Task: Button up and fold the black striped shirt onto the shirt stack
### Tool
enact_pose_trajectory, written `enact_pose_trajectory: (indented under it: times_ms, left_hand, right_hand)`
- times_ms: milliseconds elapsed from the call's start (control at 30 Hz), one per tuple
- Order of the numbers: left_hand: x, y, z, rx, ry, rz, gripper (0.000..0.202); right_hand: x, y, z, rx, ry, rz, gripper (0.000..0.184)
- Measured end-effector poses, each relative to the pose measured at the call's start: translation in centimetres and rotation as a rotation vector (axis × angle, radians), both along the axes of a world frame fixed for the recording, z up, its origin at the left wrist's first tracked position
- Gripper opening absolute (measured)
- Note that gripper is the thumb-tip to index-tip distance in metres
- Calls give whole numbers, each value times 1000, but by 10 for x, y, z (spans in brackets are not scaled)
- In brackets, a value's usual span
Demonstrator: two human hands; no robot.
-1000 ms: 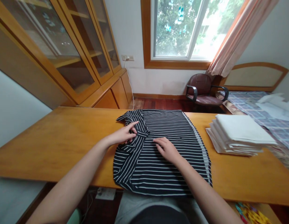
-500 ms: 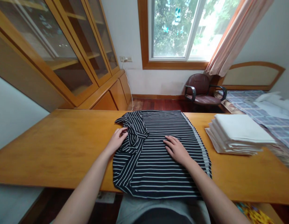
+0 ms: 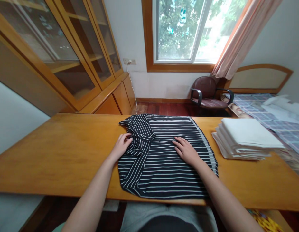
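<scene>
A black shirt with white stripes (image 3: pixel 173 170) lies spread on the wooden table, its collar end bunched up on the left. At that bunched edge, my left hand (image 3: pixel 120 146) has its fingers curled against the cloth, pinching it. My right hand (image 3: pixel 186 150) rests flat on the shirt's body, right of the middle, with fingers stretched out. The curved hem on the right shows a pale inner strip.
On the right of the table (image 3: pixel 74 151) stands a stack of folded white cloth or paper (image 3: pixel 250 133). Behind are a glass-doored cabinet (image 3: pixel 103 84), an armchair (image 3: pixel 207 91) and a bed (image 3: pixel 260 106). Something yellow (image 3: pixel 267 222) lies below the table's right front edge.
My right hand has slid a little to the right across the shirt. The shirt's near edge has shifted away from me, back onto the table. My left hand has barely moved.
</scene>
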State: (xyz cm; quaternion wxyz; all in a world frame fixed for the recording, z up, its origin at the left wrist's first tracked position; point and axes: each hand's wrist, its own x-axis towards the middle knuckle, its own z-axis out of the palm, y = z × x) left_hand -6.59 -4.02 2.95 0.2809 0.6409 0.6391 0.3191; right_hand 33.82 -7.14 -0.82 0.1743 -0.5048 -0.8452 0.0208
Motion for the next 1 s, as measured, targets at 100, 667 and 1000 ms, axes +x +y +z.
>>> enact_pose_trajectory:
  times_ms: [100,667,1000]
  left_hand:
    - [-5,-15,9,-71,87,-75,48]
    - [-82,-92,9,-394,142,-11,43]
    - [-106,-78,14,-244,605,110,68]
  right_hand:
    - [1,0,-1,-1,4,8,41]
    - [1,1,-5,5,11,6,41]
    - [-1,-4,-3,-2,-34,-11,42]
